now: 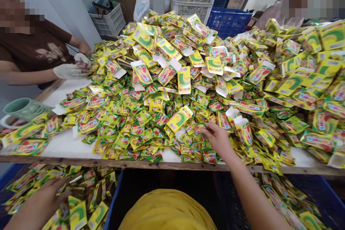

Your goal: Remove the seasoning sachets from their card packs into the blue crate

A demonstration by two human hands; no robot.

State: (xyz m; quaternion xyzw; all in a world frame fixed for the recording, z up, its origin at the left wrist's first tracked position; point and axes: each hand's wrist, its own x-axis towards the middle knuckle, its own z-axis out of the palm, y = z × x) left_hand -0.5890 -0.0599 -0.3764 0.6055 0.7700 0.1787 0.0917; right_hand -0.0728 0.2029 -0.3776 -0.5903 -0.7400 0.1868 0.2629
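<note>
Yellow cloth garment [167,210] on our body sits nearest us, below the middle of the front edge of the white-topped, wooden-edged bench [64,147]. To its left, our left hand [47,196] is over a blue plastic crate [114,197] of yellow-and-green cardboard cartons [78,216]; its fingers are parted, but we cannot tell whether they grip anything. Near the bench's left end we see a pale green mug [23,109] and, behind it, a co-worker in a brown shirt [37,48] and white gloves [67,72]. Cartons are heaped along the bench's far edge, with small glossy green sachets [137,129] spread toward its front edge. Right of centre, our right hand [219,139] reaches over that edge, fingers drawn together at the sachets; whether they pinch one, we cannot tell. Below the front right corner, another blue plastic crate [318,190] holds more cartons.
</note>
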